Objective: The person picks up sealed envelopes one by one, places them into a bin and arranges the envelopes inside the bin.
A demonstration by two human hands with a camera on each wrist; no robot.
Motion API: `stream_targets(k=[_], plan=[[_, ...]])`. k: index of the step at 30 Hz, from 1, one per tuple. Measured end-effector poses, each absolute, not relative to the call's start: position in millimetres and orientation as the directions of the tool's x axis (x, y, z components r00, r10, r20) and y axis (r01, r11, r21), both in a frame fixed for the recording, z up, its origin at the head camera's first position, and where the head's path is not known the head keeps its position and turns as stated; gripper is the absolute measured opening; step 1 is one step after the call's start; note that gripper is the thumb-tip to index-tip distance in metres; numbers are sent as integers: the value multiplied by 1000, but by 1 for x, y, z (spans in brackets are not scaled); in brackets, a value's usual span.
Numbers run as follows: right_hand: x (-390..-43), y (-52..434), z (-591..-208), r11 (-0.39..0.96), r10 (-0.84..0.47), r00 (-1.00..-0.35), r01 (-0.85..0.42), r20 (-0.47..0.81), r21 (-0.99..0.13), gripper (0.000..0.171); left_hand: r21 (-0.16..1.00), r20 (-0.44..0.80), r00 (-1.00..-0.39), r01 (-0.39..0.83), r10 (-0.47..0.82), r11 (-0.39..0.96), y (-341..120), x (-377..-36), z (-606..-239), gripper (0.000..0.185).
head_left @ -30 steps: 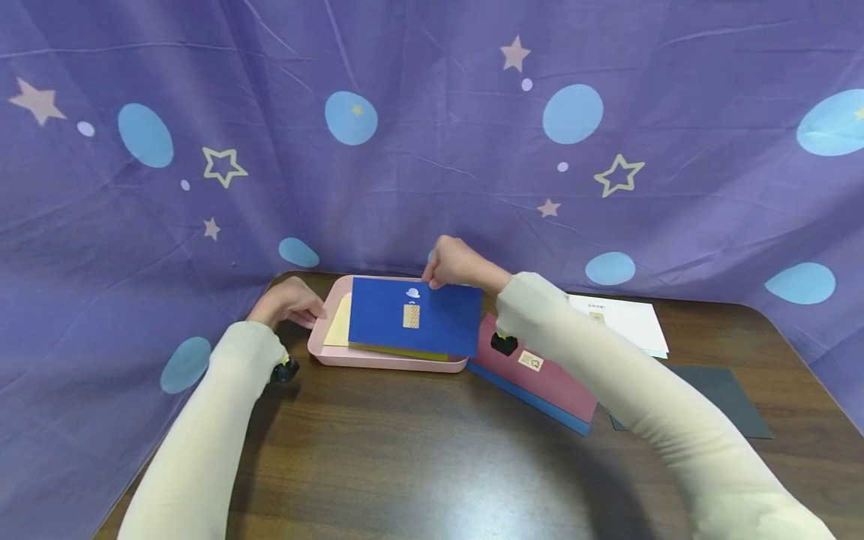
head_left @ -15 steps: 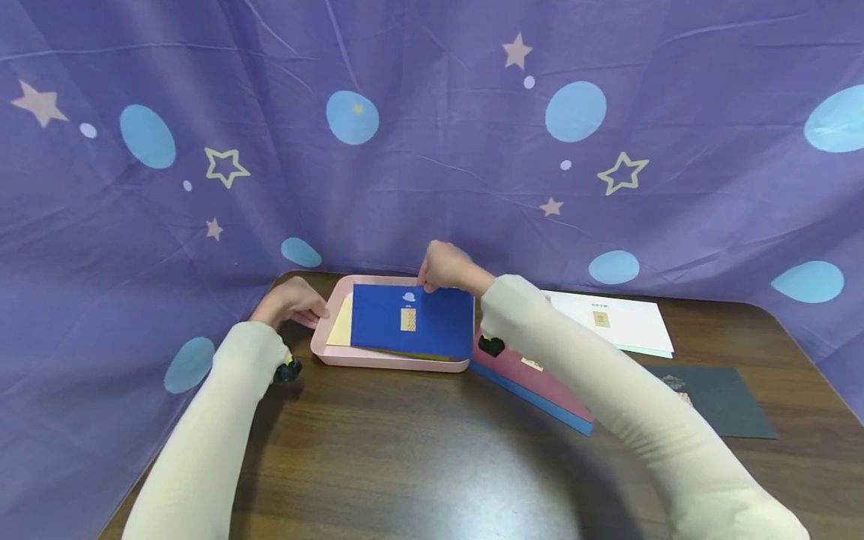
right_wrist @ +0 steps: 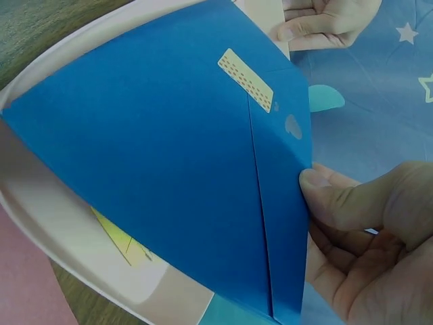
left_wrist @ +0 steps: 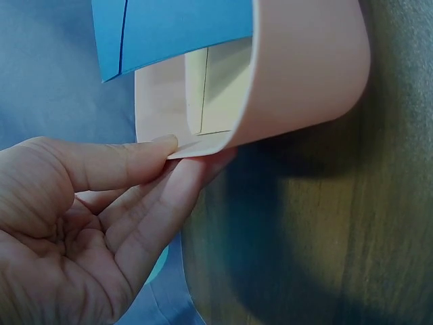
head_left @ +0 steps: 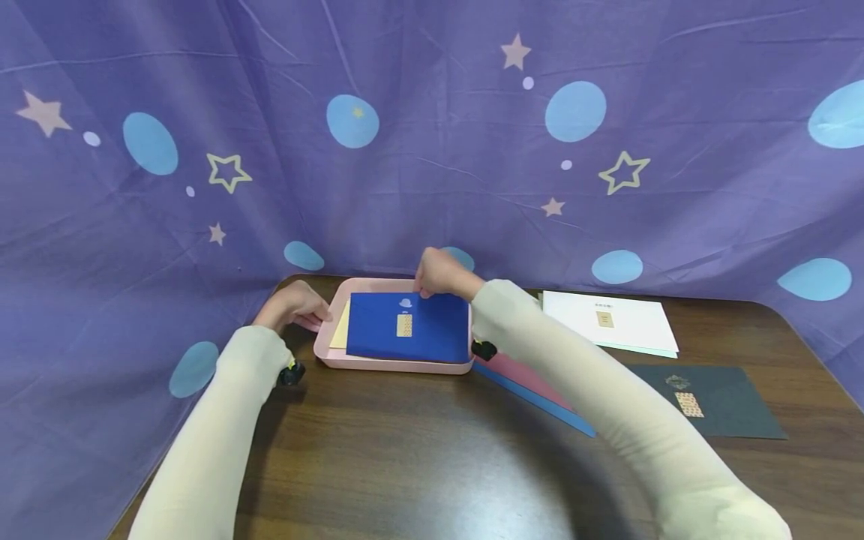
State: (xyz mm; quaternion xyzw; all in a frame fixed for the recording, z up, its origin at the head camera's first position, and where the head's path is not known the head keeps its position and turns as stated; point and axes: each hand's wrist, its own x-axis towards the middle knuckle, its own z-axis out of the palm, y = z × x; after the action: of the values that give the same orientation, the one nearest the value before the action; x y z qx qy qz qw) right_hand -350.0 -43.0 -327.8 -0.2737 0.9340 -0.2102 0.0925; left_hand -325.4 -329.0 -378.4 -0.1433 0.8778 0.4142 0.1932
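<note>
A dark blue envelope [head_left: 378, 326] with a patterned sticker lies tilted over the pink tray [head_left: 398, 366]. My right hand [head_left: 437, 272] pinches its far edge between thumb and fingers, as the right wrist view shows at the hand [right_wrist: 379, 237]. At the tray's left end, my left hand [head_left: 304, 306] pinches the rim, thumb on top and fingers below, clear in the left wrist view at the hand [left_wrist: 101, 210]. Under the blue envelope, inside the tray, part of a cream envelope [left_wrist: 226, 95] shows. A yellow piece [right_wrist: 122, 237] peeks out in the right wrist view.
Right of the tray, a blue envelope [head_left: 540, 401] lies under a dark pink one [head_left: 520, 375], partly hidden by my right sleeve. Farther right are white envelopes [head_left: 634, 322] and a dark grey-green envelope [head_left: 725, 401]. A purple curtain [head_left: 432, 150] hangs behind the wooden table [head_left: 405, 450].
My right hand has lowered the dark blue envelope into the tray and shifted slightly left, still pinching it. The left hand keeps hold of the tray's rim.
</note>
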Motion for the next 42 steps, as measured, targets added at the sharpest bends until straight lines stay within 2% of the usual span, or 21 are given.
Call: stream_targets(k=[26,42], plan=[[-354,-47,-342,785,-508,-860,-439,-48,-437,13,668,-446,-891,-396,-87,630,-328,-325,-379,24],[-358,-54,-354,839,-414,-910,-367,-31,-402,8,646,-453,-884,-414,-115,641,-327,-326,-378,29]])
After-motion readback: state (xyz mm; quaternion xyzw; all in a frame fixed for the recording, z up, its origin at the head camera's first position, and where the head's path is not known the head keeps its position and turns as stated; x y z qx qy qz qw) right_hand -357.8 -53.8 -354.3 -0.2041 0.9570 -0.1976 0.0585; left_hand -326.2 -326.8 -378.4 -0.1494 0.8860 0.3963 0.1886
